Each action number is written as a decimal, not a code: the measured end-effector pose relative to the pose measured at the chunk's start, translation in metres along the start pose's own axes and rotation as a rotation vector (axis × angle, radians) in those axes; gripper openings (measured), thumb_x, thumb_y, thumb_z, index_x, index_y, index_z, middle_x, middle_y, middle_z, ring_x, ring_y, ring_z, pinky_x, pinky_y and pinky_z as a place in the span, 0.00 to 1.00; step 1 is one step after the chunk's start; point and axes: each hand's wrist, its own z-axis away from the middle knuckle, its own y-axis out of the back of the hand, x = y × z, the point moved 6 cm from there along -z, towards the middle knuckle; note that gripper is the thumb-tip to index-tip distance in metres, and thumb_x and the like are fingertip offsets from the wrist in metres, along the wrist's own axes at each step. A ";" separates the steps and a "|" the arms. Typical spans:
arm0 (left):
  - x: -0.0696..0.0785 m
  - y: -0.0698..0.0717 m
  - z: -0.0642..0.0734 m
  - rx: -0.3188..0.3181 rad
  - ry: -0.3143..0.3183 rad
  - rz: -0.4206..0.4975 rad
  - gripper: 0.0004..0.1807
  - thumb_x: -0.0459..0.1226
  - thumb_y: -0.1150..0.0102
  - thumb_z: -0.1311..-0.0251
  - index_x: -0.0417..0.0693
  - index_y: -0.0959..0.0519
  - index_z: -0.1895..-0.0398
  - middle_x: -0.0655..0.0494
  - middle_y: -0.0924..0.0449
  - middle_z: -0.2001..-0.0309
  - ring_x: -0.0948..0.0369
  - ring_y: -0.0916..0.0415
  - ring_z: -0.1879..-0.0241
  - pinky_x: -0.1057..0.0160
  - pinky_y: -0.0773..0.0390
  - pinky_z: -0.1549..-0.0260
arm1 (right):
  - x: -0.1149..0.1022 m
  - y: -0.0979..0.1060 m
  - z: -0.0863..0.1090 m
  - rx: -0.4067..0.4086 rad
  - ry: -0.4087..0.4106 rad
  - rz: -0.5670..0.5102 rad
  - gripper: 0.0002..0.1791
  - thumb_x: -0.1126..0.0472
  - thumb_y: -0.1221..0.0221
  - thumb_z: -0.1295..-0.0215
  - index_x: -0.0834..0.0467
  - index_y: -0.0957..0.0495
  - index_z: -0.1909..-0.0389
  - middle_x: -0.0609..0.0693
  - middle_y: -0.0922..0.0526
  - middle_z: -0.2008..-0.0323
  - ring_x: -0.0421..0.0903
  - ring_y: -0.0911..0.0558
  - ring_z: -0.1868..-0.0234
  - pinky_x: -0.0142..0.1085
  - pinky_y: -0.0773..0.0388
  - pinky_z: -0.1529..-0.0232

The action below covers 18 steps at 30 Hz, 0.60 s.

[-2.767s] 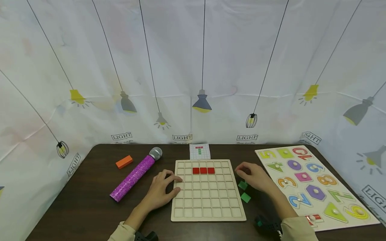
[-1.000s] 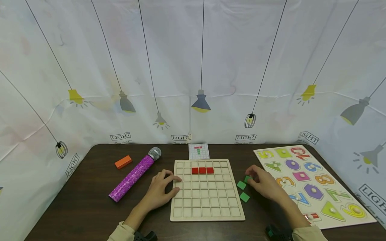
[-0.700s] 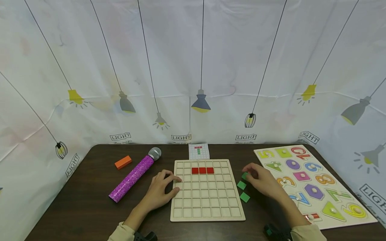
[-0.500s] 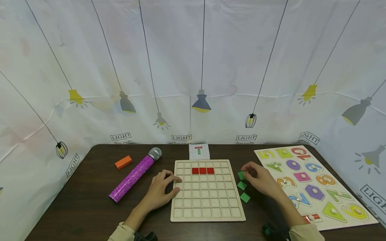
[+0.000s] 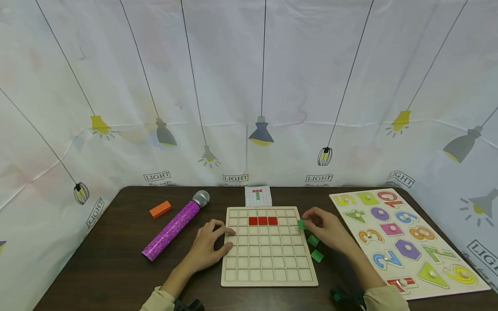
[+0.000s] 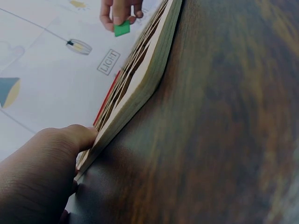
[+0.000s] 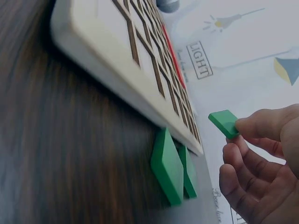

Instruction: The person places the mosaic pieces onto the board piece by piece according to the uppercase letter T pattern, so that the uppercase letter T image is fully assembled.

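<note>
My right hand point(image 5: 330, 230) pinches a green square tile point(image 5: 301, 224) between thumb and fingers, over the right edge of the wooden grid board point(image 5: 269, 283). In the right wrist view the tile point(image 7: 224, 123) is raised off the table. Two more green tiles point(image 5: 313, 240) point(image 5: 317, 255) lie beside the board, below that hand. My left hand point(image 5: 208, 247) rests at the board's left side, thumb and index finger touching the rim. Three red tiles point(image 5: 263, 220) sit side by side in the board's second row from the top.
A card point(image 5: 258, 196) printed with a red and green T lies behind the board. To the left are a purple glitter microphone point(image 5: 171, 231) and an orange block point(image 5: 160, 209). A number and shape puzzle board point(image 5: 408, 242) lies at the right, near my right forearm.
My right hand has picked up a green tile from beyond the other two and moved it left to the board's edge. My left hand has stayed in place.
</note>
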 end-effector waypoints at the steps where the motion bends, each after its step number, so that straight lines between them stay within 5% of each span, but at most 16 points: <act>1: 0.000 0.000 0.000 0.001 0.000 -0.002 0.13 0.48 0.40 0.42 0.71 0.23 0.53 0.60 0.32 0.51 0.57 0.34 0.48 0.43 0.39 0.45 | -0.001 -0.002 -0.001 -0.001 0.003 0.002 0.08 0.59 0.42 0.35 0.56 0.24 0.57 0.48 0.20 0.64 0.41 0.21 0.64 0.31 0.25 0.66; 18: -0.003 -0.002 0.000 -0.028 0.027 -0.010 0.13 0.49 0.41 0.40 0.69 0.23 0.52 0.59 0.33 0.50 0.57 0.35 0.47 0.45 0.40 0.44 | -0.015 -0.033 -0.018 -0.079 0.032 -0.090 0.08 0.58 0.43 0.35 0.55 0.24 0.57 0.49 0.19 0.62 0.43 0.22 0.66 0.32 0.26 0.68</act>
